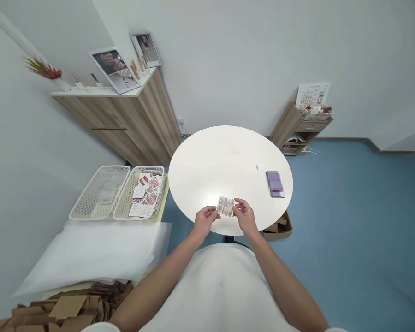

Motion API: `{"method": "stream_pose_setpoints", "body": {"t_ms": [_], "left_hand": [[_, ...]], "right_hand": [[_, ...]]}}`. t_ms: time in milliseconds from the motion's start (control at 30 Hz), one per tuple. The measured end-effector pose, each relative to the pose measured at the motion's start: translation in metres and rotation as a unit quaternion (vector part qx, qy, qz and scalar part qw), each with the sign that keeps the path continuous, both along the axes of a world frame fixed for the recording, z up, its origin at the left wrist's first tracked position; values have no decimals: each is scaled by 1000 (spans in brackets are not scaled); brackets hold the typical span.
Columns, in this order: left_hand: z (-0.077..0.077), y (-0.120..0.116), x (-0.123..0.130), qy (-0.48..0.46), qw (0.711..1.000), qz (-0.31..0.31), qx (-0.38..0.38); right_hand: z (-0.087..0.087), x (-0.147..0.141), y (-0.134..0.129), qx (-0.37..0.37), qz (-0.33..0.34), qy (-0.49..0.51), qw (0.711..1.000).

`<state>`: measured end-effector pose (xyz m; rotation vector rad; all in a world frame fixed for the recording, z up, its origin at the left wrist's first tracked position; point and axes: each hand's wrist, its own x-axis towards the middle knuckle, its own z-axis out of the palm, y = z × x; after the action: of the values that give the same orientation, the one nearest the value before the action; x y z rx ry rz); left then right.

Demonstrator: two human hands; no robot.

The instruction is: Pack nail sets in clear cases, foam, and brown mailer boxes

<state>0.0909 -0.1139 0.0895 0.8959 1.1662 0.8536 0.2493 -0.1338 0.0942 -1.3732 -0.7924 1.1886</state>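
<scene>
Between my two hands is a small clear pack of press-on nails [225, 206], pale pink and silvery, held over the near part of a round white table [207, 157]. My left hand [205, 220] pinches its left edge between thumb and fingers. On the opposite side, my right hand [245, 216] grips the right edge, fingers at the upper corner. To the right on the tabletop lies a purple box-like item [275, 184], blurred in the picture. A tiny dark object [257, 168] rests near it.
At left stand a white basket of nail cards [116, 210] and a basket with clear plastic packs [76, 211]. White sheets [100, 249] and folded brown cardboard [69, 306] lie nearer. A wooden cabinet [155, 120] and a small shelf [285, 122] stand behind; an open carton [287, 230] sits below the table.
</scene>
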Motion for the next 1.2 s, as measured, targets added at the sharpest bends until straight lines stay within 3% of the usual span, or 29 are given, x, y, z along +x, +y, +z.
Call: {"method": "stream_pose_setpoints", "body": {"t_ms": [133, 233, 333, 400, 533, 700, 900, 1200], "left_hand": [[0, 20, 22, 42, 997, 4, 57], [1, 31, 33, 72, 992, -37, 100], [3, 37, 42, 93, 986, -80, 111], [3, 40, 48, 104, 986, -74, 105], [2, 39, 58, 86, 995, -9, 53], [0, 29, 71, 66, 998, -13, -2], [-8, 33, 79, 61, 997, 14, 38], [-13, 44, 75, 100, 993, 23, 61]], "right_hand": [[-5, 25, 10, -13, 28, 15, 999], [-4, 44, 20, -24, 74, 6, 997], [-3, 58, 31, -32, 135, 4, 990], [-5, 64, 37, -34, 159, 3, 987], [-12, 70, 42, -46, 133, 41, 989], [-15, 78, 40, -57, 69, 117, 989], [-21, 81, 32, -94, 63, 118, 987], [-29, 79, 27, -127, 108, 82, 983]]}}
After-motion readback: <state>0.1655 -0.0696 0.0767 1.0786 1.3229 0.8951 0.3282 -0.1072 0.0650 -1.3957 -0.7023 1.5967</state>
